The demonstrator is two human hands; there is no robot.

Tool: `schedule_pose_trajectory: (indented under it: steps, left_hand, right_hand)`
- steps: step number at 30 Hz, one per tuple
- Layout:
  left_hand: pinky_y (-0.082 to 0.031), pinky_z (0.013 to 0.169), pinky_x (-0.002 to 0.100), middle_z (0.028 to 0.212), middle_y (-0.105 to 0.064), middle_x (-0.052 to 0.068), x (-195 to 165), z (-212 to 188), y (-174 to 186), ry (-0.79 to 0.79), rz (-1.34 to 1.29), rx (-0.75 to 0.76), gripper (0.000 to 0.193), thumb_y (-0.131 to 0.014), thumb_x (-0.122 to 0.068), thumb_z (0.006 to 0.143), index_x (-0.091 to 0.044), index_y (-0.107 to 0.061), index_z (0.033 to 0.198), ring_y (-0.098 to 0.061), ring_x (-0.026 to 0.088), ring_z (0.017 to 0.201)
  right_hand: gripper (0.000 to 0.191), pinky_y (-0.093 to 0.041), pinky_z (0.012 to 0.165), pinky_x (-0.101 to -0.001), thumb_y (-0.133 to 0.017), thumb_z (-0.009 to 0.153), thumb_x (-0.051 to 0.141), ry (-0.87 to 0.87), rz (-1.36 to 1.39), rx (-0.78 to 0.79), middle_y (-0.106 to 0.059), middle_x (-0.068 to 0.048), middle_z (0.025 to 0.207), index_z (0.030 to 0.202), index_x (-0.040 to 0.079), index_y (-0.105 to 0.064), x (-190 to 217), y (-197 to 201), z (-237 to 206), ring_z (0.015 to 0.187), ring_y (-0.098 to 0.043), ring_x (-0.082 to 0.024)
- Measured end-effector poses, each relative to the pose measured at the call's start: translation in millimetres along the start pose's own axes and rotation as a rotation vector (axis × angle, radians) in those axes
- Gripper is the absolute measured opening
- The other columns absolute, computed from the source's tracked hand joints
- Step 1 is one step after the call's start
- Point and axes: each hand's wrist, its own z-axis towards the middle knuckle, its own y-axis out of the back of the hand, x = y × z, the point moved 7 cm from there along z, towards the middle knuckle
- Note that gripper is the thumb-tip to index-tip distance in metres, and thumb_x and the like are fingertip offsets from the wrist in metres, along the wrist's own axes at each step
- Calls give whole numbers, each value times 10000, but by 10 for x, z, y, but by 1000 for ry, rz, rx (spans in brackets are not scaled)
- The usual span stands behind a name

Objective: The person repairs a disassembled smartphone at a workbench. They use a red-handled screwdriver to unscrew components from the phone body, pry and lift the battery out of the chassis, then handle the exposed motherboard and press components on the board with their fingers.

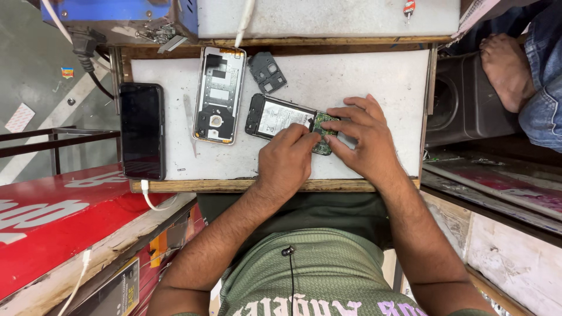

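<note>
Both hands meet on the opened black phone with its back removed (287, 120), which lies flat near the middle of the white worktop (363, 76). The left hand (285, 159) has its fingers curled, tips pressing the exposed green circuit board (322, 130); the right hand (364, 139) lies half-spread over the phone's end, fingertips steadying it, nothing lifted. Too hard a press could crack the board or make the phone skid. Just beside lie a silver phone frame (218, 93), a small grey plastic cover (267, 71) and an intact black smartphone (141, 130).
</note>
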Motion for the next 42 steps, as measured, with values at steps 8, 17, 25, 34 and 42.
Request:
schedule_pose_trajectory:
  steps: [8, 17, 25, 34, 42]
  left_hand:
    - [-582, 676, 358, 964, -628, 29, -35, 6, 12, -22, 25, -11, 199, -720, -21, 879, -93, -743, 1063, -682, 215, 884]
    - [-586, 694, 354, 979, -623, 34, -35, 7, 7, -29, 20, 9, 206, -723, -6, 882, -78, -730, 1075, -681, 213, 894]
    - [-581, 691, 363, 977, -636, 40, -82, 16, 34, -55, 24, -26, 199, -728, -7, 866, -73, -737, 1053, -675, 227, 885]
    - [-585, 707, 364, 978, -640, 45, -58, 7, 27, -38, -11, -43, 218, -719, 20, 868, -62, -735, 1069, -681, 232, 892]
    - [-614, 884, 383, 1207, -704, 24, 342, 93, 228, 54, -6, -73, 218, -702, 1, 909, -112, -744, 1092, -730, 276, 1051]
  right_hand:
    - [261, -271, 1267, -585, -854, 848, 158, 5, 1, 1, -719, -33, 1287, 1103, 147, -799, -1, 11, 1, 1375, -524, -295]
    - [268, -271, 1266, -586, -860, 841, 150, 17, 0, -2, -722, -33, 1272, 1101, 148, -793, 4, 16, 1, 1368, -525, -299]
    - [258, -258, 1272, -586, -858, 846, 153, 17, -10, -1, -722, -32, 1283, 1097, 152, -797, -4, 17, -5, 1376, -519, -297]
    - [254, -262, 1271, -585, -853, 847, 151, 10, -9, 2, -723, -39, 1277, 1094, 146, -796, -3, 20, -11, 1376, -521, -299]
    - [579, -203, 1237, -636, -922, 700, 267, 80, -41, 89, -637, -78, 1370, 1227, 137, -722, 136, 72, 16, 1391, -463, -347]
